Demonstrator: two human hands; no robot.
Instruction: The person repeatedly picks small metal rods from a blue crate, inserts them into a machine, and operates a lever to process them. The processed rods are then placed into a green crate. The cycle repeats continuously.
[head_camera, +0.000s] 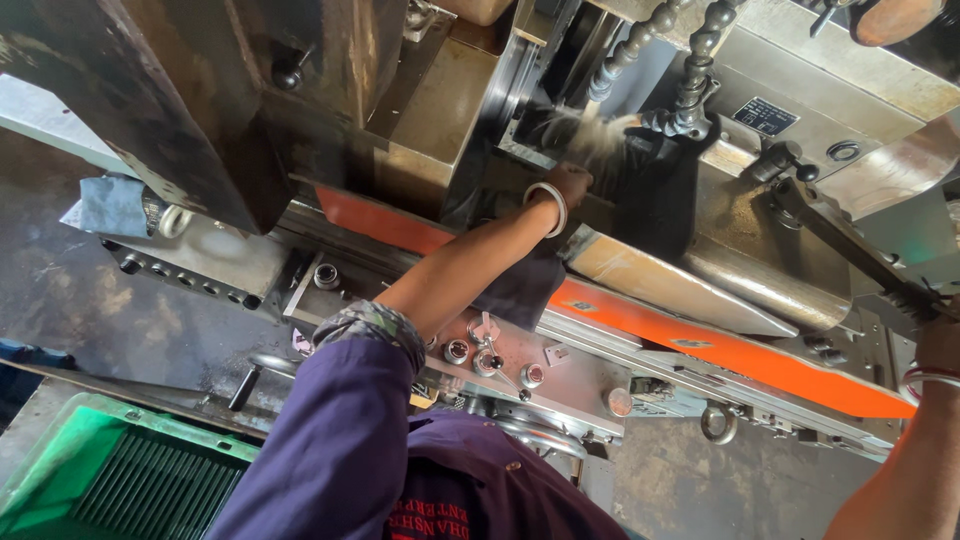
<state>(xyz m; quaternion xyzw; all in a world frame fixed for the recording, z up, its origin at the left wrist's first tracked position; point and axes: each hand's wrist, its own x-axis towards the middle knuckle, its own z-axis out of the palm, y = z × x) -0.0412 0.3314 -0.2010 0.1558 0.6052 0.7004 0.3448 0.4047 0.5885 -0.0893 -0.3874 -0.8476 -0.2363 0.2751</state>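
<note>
The left hand (570, 183) reaches deep into the lathe (620, 270), fingers closed on a brush (590, 135) whose pale bristles sit just below the 2 segmented coolant hoses (690, 70). The right hand (938, 345) grips a long dark lever (850, 250) at the lathe's right end, fingers wrapped around it. A green crate (110, 470) lies well below-left of the lathe.

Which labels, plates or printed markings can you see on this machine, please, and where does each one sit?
Nameplate: small dark rectangle with a pale border, on the grey housing, upper right.
Stickers: small pale patches on the orange strip along the machine's front.
Red lettering: on the purple garment, bottom centre.
No screens or packages.
</note>
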